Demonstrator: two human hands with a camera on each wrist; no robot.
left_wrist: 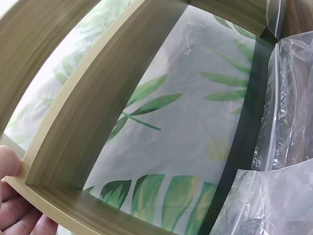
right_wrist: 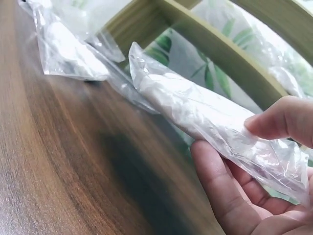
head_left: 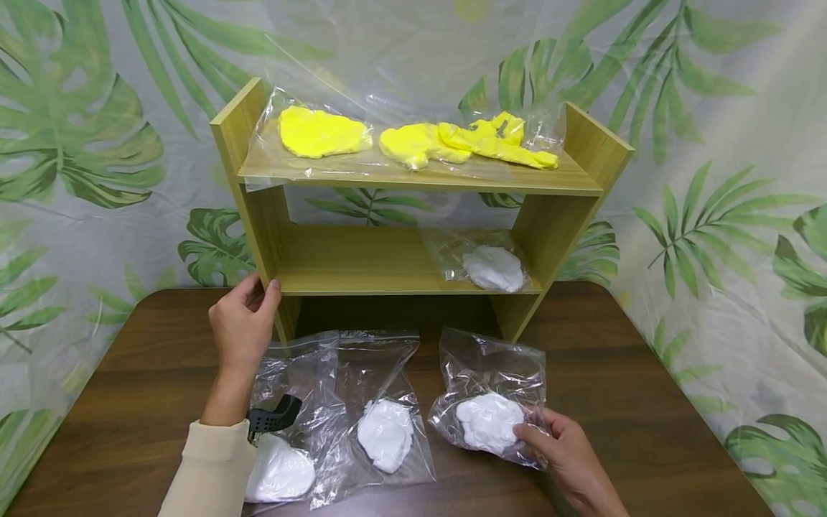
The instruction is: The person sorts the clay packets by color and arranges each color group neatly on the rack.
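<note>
My left hand [head_left: 244, 323] grips the left upright of a small wooden shelf [head_left: 352, 258], thumb on its front edge at the middle board. In the left wrist view the thumb [left_wrist: 9, 161] presses the front of the wood and the other fingers curl behind it. With thumb and fingers, my right hand [head_left: 568, 449] pinches a clear zip bag [head_left: 491, 424] holding a flat white lump. The right wrist view shows this bag [right_wrist: 195, 107] tilted above the table. Two more bags with white lumps, a middle one [head_left: 386, 436] and a left one [head_left: 284, 470], lie on the table.
On the top board are bagged yellow pieces [head_left: 323, 133]. A bagged white lump [head_left: 493, 268] sits at the right of the middle board. The dark wooden table [head_left: 620, 373] bears everything, and a leaf-print cloth [head_left: 711, 143] hangs behind. My left wrist wears a black strap [head_left: 274, 416].
</note>
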